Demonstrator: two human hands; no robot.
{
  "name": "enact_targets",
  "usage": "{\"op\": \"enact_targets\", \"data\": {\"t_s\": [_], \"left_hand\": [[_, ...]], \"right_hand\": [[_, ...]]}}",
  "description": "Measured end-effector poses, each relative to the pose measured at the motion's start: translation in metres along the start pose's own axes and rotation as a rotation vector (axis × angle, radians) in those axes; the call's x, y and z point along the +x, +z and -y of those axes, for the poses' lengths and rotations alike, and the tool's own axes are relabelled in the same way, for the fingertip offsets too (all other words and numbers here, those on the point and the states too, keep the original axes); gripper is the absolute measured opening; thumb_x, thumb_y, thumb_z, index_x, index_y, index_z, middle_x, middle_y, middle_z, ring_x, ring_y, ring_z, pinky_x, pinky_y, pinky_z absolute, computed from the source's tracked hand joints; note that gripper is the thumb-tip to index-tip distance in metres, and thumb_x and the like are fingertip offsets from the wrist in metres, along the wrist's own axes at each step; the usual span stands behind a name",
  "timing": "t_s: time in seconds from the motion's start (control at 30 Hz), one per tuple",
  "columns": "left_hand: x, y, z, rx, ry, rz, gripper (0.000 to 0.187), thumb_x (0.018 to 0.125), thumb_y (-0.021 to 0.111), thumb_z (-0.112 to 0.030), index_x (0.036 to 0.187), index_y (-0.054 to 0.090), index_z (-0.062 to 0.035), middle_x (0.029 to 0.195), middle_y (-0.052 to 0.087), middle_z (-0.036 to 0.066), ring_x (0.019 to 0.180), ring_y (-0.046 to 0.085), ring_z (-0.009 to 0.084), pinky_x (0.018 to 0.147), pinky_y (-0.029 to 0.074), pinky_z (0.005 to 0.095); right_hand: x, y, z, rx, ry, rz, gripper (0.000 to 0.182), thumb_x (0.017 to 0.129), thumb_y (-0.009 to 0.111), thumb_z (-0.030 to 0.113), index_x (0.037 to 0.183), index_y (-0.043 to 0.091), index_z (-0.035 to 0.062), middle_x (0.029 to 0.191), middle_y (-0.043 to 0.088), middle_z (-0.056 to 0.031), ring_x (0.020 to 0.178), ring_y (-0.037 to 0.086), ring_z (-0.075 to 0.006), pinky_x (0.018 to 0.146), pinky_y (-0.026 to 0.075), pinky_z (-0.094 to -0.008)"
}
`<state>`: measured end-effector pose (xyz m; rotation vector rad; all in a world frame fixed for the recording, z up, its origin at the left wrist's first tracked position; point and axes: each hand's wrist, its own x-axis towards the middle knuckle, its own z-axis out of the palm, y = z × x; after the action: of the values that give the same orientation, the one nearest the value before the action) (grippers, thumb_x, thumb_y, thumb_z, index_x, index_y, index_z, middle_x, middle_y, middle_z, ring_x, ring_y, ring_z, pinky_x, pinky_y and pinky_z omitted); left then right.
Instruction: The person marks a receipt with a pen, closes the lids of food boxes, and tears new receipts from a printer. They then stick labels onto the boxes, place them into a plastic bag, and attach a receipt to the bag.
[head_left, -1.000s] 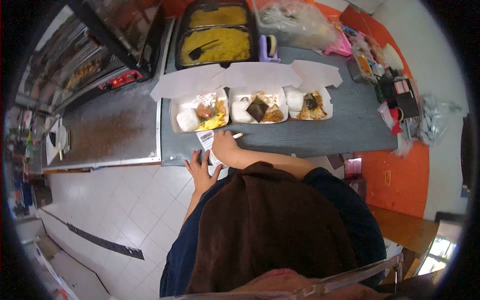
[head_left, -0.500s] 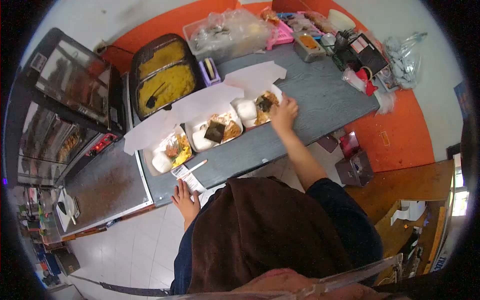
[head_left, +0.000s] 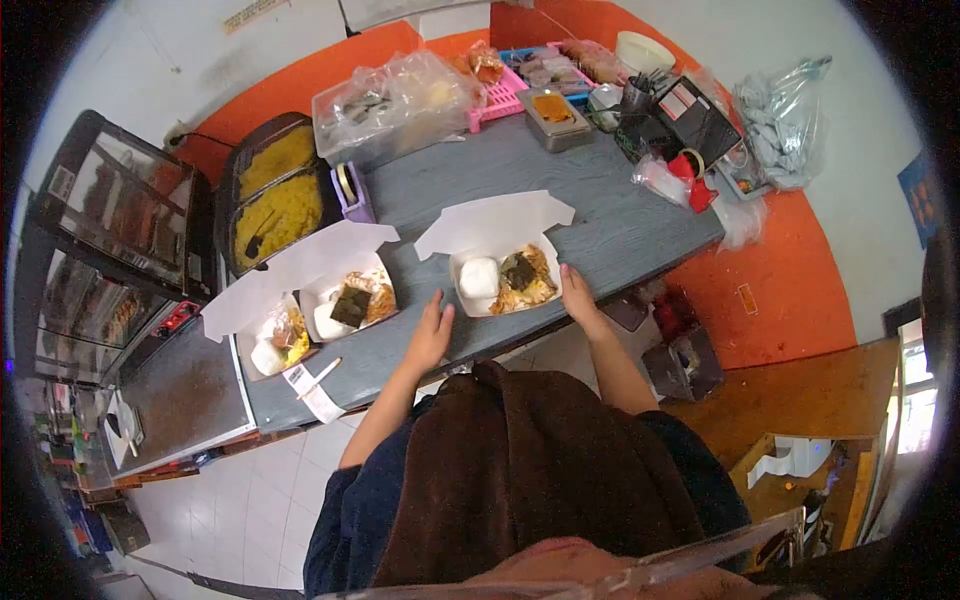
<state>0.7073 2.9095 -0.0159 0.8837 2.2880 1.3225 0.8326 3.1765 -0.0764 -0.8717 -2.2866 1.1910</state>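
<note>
A white paper meal box (head_left: 473,301) stands with its lid up, holding a ball of rice (head_left: 480,279) and shredded food topped by a dark square sheet (head_left: 518,271). Against its right wall lies my right hand (head_left: 582,298), fingers fairly straight and touching the side. My left hand (head_left: 430,335) is open on the counter, fingers stretched, a little left of the box and apart from it. Further left, two more lidded boxes stand side by side: a middle box (head_left: 331,334) with rice and a dark sheet, and a left box (head_left: 262,374) with rice and yellow food.
A paper slip (head_left: 318,398) with a white stick on it lies at the counter's front edge. Behind are a black two-part tray of yellow food (head_left: 275,220), a purple tape dispenser (head_left: 355,196), a plastic tub (head_left: 385,140) and a metal container (head_left: 556,125). A glass display cabinet (head_left: 120,205) stands left.
The right-hand meal box has moved right, away from the other two. My left hand has left the paper slip and come near this box. The camera view has shifted too.
</note>
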Motion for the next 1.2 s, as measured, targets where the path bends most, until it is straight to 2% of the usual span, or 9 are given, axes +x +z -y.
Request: {"op": "enact_targets", "data": {"t_s": [0.2,0.27,0.37,0.53,0.63,0.77,0.83,0.97,1.2], "left_hand": [[0.046,0.040,0.039,-0.009,-0.152,0.002,0.052,0.086,0.050,-0.028,0.121,0.036,0.0076,0.118,0.045,0.024,0.104,0.048,0.0345,0.090,0.036,0.0380],[0.048,0.032,0.032,-0.034,-0.196,-0.270,0.058,0.080,0.059,-0.027,0.122,0.036,0.0072,0.116,0.045,0.025,0.101,0.048,0.0362,0.091,0.035,0.0380],[0.064,0.005,-0.005,0.354,0.224,-0.743,0.065,0.072,0.066,-0.024,0.121,0.037,0.0060,0.113,0.046,0.026,0.097,0.049,0.0372,0.088,0.038,0.0379],[0.077,-0.028,-0.049,0.510,0.122,-0.178,0.043,0.072,0.062,-0.017,0.108,0.050,0.0031,0.093,0.053,0.020,0.083,0.055,0.0347,0.073,0.046,0.0408],[0.062,0.005,-0.011,0.893,-0.014,-0.066,0.025,0.077,0.052,-0.015,0.097,0.053,-0.0010,0.086,0.053,0.018,0.082,0.056,0.0347,0.071,0.048,0.0425],[0.044,0.050,-0.017,0.395,-0.082,-0.140,0.045,0.081,0.047,-0.015,0.120,0.039,0.0055,0.116,0.046,0.024,0.108,0.046,0.0353,0.089,0.040,0.0372],[0.051,0.073,0.016,-0.203,-0.030,-0.274,0.045,0.081,0.043,-0.015,0.121,0.040,0.0041,0.118,0.047,0.025,0.112,0.043,0.0367,0.091,0.037,0.0362],[0.052,0.059,-0.014,0.013,-0.170,-0.358,0.034,0.086,0.040,-0.023,0.102,0.056,0.0016,0.086,0.060,0.024,0.086,0.058,0.0352,0.075,0.043,0.0365],[0.049,0.037,-0.044,0.291,-0.244,-0.103,0.051,0.083,0.042,-0.023,0.130,0.031,-0.0076,0.095,0.057,0.026,0.092,0.052,0.0437,0.082,0.040,0.0489]], "right_hand": [[0.033,-0.010,0.003,-0.149,0.188,0.370,0.059,0.087,0.040,0.045,0.114,0.045,-0.0076,0.113,0.049,-0.0256,0.097,0.052,-0.0382,0.085,0.039,-0.0398],[0.044,0.000,-0.001,-0.053,0.335,0.117,0.065,0.084,0.046,0.046,0.128,0.033,0.0010,0.121,0.045,-0.0210,0.106,0.045,-0.0380,0.091,0.034,-0.0439],[0.066,-0.031,0.044,-0.199,-0.151,-0.249,0.077,0.077,0.060,0.036,0.136,0.019,0.0096,0.123,0.043,-0.0165,0.108,0.044,-0.0362,0.097,0.028,-0.0465],[0.092,-0.070,0.105,-0.554,-0.447,0.430,0.070,0.064,0.069,0.020,0.125,0.037,0.0074,0.115,0.049,-0.0129,0.111,0.041,-0.0343,0.096,0.025,-0.0544],[0.072,-0.063,0.078,-0.441,-0.476,0.463,0.053,0.065,0.067,0.014,0.113,0.045,0.0081,0.109,0.052,-0.0145,0.111,0.042,-0.0322,0.093,0.030,-0.0522],[0.033,-0.028,0.044,-0.553,-0.769,0.015,0.044,0.069,0.062,0.008,0.109,0.044,0.0101,0.104,0.053,-0.0183,0.105,0.047,-0.0343,0.086,0.038,-0.0467],[0.026,-0.015,0.044,0.087,-0.231,0.191,0.036,0.074,0.055,0.005,0.106,0.041,0.0102,0.100,0.054,-0.0219,0.097,0.051,-0.0388,0.078,0.042,-0.0435],[0.040,-0.024,0.070,0.015,-0.058,0.214,0.026,0.079,0.051,0.007,0.104,0.042,0.0066,0.092,0.060,-0.0189,0.090,0.058,-0.0335,0.074,0.045,-0.0392],[0.054,-0.034,0.050,-0.132,-0.223,0.440,0.046,0.082,0.050,0.009,0.126,0.038,0.0088,0.106,0.056,-0.0215,0.098,0.056,-0.0292,0.081,0.044,-0.0322]]}}
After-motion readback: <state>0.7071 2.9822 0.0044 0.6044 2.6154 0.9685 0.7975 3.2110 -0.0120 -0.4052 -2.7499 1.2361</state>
